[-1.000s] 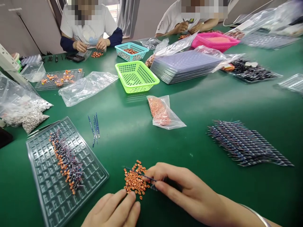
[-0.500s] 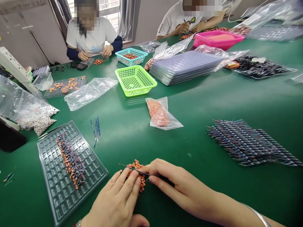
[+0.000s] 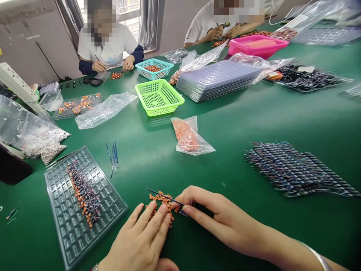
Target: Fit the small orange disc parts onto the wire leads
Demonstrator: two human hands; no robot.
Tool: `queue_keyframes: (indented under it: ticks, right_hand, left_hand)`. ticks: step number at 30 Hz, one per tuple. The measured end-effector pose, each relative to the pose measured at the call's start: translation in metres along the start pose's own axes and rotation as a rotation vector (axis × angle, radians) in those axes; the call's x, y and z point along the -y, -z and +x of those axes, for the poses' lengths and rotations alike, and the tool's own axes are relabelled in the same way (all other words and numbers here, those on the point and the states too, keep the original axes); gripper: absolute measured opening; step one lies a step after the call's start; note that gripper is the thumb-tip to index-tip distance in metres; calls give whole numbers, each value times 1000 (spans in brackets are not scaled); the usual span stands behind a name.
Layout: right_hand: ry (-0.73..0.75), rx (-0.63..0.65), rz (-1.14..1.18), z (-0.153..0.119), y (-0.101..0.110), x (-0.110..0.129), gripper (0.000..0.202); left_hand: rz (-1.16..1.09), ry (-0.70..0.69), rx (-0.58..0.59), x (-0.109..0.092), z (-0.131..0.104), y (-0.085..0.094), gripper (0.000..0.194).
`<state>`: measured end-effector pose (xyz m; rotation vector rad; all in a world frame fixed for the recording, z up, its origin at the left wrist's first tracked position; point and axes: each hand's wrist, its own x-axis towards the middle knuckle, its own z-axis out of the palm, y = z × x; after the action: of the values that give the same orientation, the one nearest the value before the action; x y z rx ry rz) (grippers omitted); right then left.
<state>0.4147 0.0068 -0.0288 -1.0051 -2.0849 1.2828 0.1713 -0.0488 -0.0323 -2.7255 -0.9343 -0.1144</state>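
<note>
Bags of small white parts [image 3: 47, 141] slump at the left of the green table [image 3: 222, 165]. Next comes a dark pocketed tray [image 3: 59, 226], a long heap of orange-tipped wired parts [image 3: 84, 197] lying along it. Just beyond its upper right edge rest a few thin blue strips [image 3: 114, 156]; farther back sits a person in a white top [image 3: 113, 51], holding a slim tool. The left hand [image 3: 138, 242] is palm down, fingers straight and slightly apart, tips over a scatter of small orange pieces [image 3: 168, 206]; it grips nothing that shows. Well behind stand a blue basket [image 3: 154, 77] and a green basket [image 3: 160, 112], with a clear bag of orange pieces [image 3: 186, 135] in front. The right hand [image 3: 218, 216] pinches a thin dark strip [image 3: 160, 194] between thumb and forefinger, the strip's free end reaching leftward past the left hand's fingertips, above the scatter. Behind are stacked clear trays [image 3: 220, 77] and a pink basket [image 3: 251, 52]. A bundle of dark striped strips [image 3: 296, 169] lies at the right, well apart from both hands.
</note>
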Motion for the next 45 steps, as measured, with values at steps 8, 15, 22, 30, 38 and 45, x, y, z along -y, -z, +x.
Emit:
queue_keyframes:
  ticks: [8,15,22,30,38,45]
  right_hand:
    - [24,-55,-47,2,1,-2,27]
    - [147,-10,-103,5,0,3,38]
    - [188,22,-168,7,3,2,35]
    - [194,-47,-183,5,4,-1,29]
    - [230,-9,-181,10,-1,-3,22]
    - [183,-127,-203,8,-1,-9,20]
  left_hand:
    - [-33,60,-28,0,7,5,71]
    - [-66,108,7,3,24,7,66]
    - [-11,69,38,5,28,9,61]
    - [-24,89,2,6,26,10,63]
    - [-76,89,-163,2,13,10,53]
    - [-31,24,-177,-2,-3,3,59]
